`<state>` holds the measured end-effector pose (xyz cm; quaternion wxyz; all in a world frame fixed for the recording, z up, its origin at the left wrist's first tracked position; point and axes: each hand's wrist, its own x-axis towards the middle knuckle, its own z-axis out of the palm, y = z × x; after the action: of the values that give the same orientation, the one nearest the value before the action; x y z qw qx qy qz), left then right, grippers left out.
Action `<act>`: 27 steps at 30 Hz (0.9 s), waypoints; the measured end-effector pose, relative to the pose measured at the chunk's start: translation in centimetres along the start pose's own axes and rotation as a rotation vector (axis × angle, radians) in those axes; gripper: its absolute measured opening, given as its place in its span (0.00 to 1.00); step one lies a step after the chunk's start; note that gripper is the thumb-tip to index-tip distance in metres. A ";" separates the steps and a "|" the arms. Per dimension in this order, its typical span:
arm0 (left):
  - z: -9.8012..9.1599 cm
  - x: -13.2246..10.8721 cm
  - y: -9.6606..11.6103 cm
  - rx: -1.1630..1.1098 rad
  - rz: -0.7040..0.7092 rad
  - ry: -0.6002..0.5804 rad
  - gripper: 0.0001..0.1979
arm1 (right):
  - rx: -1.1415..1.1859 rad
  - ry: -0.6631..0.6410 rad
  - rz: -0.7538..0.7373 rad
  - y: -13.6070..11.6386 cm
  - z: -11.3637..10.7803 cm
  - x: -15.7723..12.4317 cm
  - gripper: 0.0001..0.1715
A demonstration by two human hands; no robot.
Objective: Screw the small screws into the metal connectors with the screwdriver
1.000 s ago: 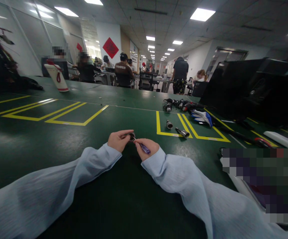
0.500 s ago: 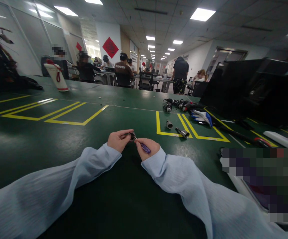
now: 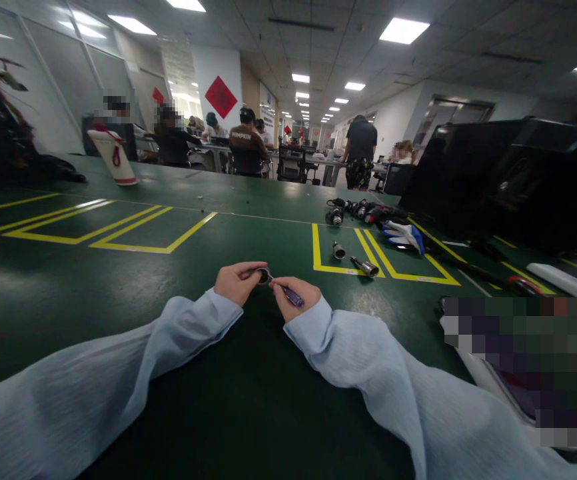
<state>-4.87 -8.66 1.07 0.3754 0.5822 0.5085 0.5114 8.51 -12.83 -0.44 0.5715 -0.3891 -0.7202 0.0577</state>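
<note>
Left hand (image 3: 235, 283) and right hand (image 3: 303, 295) close together over the green table (image 3: 63, 290)

In the head view, the left hand pinched a round-mouthed metal piece (image 3: 264, 275) between thumb and fingers, its dark opening facing partly toward the wearer. The right thumb and fingers pinched a purple-handled tool (image 3: 293, 297) toward its thin front end, which pointed at the metal piece's rim; whether it touched could not be told.

Both pale blue sleeves (image 3: 183, 337) slanted in from the near corners, and green surface showed in the wedge between them. To the left, a broad stretch of tabletop ran out to the yellow tape outlines (image 3: 131, 249), with a white cup (image 3: 112, 158) near the far edge.

The right side was tighter. A short metal fitting (image 3: 338, 251) lay inside a taped box, and a longer metal fitting (image 3: 366, 268) lay against its near right corner. Blue-and-white gloves (image 3: 404, 237) and dark parts (image 3: 337, 217) sat beyond, a black monitor (image 3: 458, 173) stood farther right, and a white-edged object, mostly pixelated, lay beside the right sleeve.
</note>
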 end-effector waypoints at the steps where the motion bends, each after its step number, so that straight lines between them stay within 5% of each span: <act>1: 0.0 0.1 -0.1 -0.002 0.003 0.002 0.15 | -0.002 -0.008 0.015 0.0 0.0 0.0 0.10; 13: 0.0 0.5 -0.6 -0.057 -0.016 -0.001 0.14 | 0.053 -0.029 0.072 0.0 -0.1 0.0 0.10; 21: -1.2 3.5 -1.9 -0.016 -0.001 -0.004 0.29 | 0.303 0.007 0.321 0.9 0.6 0.0 0.09; 27: -1.9 6.2 -3.1 0.095 0.105 0.036 0.27 | 0.428 0.059 0.547 1.8 0.8 0.7 0.09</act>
<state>-7.63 -2.14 -0.23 0.3106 0.6161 0.5075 0.5160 8.69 -10.88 -1.10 0.6240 -0.4405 -0.5440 0.3473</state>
